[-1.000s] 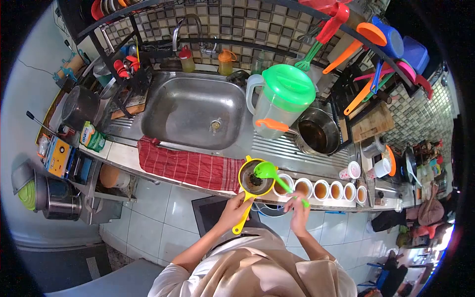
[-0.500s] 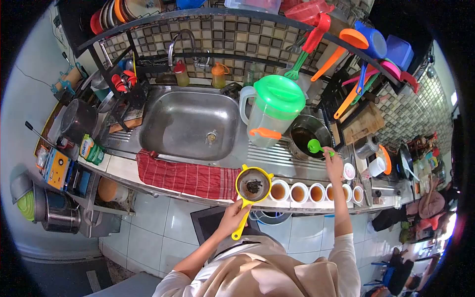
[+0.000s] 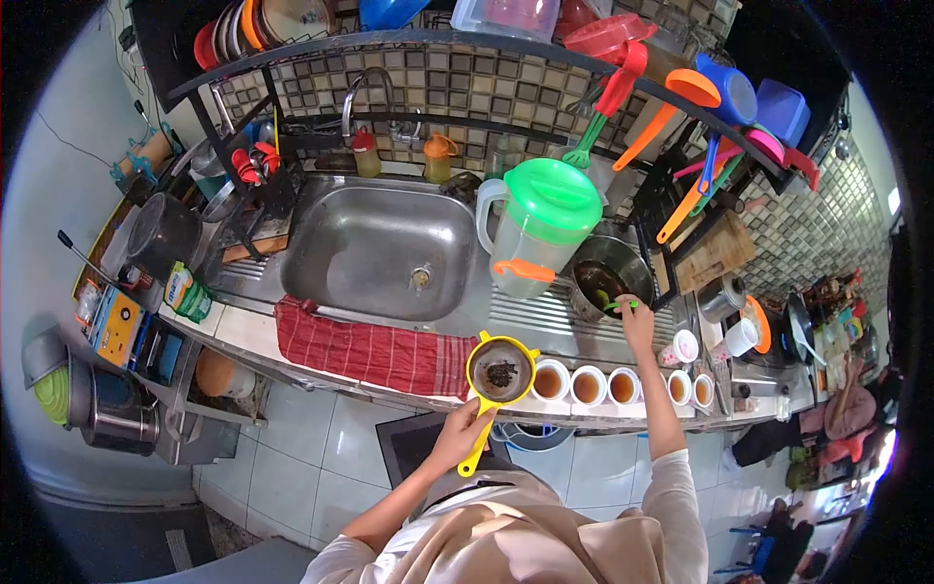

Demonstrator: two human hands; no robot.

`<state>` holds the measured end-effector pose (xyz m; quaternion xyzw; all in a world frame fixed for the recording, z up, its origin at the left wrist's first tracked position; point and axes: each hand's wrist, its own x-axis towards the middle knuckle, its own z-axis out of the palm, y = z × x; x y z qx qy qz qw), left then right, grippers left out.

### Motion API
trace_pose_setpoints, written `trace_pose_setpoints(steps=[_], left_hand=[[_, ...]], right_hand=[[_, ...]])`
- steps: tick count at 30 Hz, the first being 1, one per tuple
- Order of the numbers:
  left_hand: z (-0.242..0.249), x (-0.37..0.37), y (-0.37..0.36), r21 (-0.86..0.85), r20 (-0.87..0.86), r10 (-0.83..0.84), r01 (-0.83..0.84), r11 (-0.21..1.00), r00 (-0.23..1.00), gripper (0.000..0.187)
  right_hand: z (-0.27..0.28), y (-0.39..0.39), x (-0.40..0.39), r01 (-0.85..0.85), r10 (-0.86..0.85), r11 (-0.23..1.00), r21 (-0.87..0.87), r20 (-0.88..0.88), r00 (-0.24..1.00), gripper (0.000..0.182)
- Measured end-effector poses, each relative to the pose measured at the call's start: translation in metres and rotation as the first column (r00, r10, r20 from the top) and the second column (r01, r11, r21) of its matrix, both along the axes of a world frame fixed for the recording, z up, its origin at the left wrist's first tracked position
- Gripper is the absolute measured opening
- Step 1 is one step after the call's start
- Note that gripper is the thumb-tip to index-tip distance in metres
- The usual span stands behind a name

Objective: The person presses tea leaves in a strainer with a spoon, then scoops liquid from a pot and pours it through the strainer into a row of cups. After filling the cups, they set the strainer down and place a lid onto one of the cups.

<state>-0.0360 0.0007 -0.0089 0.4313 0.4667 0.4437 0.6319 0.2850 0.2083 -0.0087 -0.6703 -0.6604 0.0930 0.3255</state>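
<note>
My left hand (image 3: 463, 434) grips the handle of a yellow strainer (image 3: 481, 446), whose mesh bowl holds dark wet leaves. The strainer is held level at the counter's front edge, left of a row of white cups (image 3: 551, 382) with brown liquid. My right hand (image 3: 634, 316) holds the handle of a green ladle (image 3: 613, 307). The ladle's bowl dips into the dark liquid of a metal pot (image 3: 590, 288). Behind the pot stands a clear pitcher (image 3: 523, 241) with a green lid and an orange band low on its side.
A steel sink (image 3: 379, 253) lies left of the pitcher, with a red cloth (image 3: 375, 358) along its front edge. Utensils hang from a black rack (image 3: 486, 41) above. Pans (image 3: 722, 299) stand to the right. People are at the far right.
My right hand has moved slightly left, and the ladle's bowl has gone from above the pot's rim down into the liquid. The whole view has shifted a little.
</note>
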Motion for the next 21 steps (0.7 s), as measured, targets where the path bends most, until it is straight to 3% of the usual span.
trace_pose_setpoints(steps=[1,2,4,13,21], left_hand=[[-0.001,0.000,0.001,0.006,-0.006,-0.001,0.001,1.000,1.000,0.022],[-0.002,0.000,0.001,0.012,-0.012,-0.003,0.003,1.000,1.000,0.022],[0.001,0.001,0.001,0.006,-0.005,0.005,-0.005,1.000,1.000,0.022],[0.004,0.003,0.002,-0.022,0.014,0.024,-0.023,0.999,1.000,0.023],[0.003,0.006,0.001,-0.020,0.018,0.058,-0.057,0.998,0.998,0.023]], right_hand=[[-0.003,0.003,0.003,-0.051,0.050,0.999,-0.001,-0.217,0.975,0.023],[-0.007,0.006,0.005,-0.045,0.044,0.999,-0.001,-0.219,0.975,0.023],[-0.010,0.011,0.010,-0.106,0.106,0.994,0.022,-0.387,0.916,0.025],[0.003,0.012,0.016,-0.111,0.041,0.990,-0.083,-0.592,0.805,0.027],[0.026,0.009,0.011,-0.074,0.007,0.994,-0.083,-0.615,0.788,0.027]])
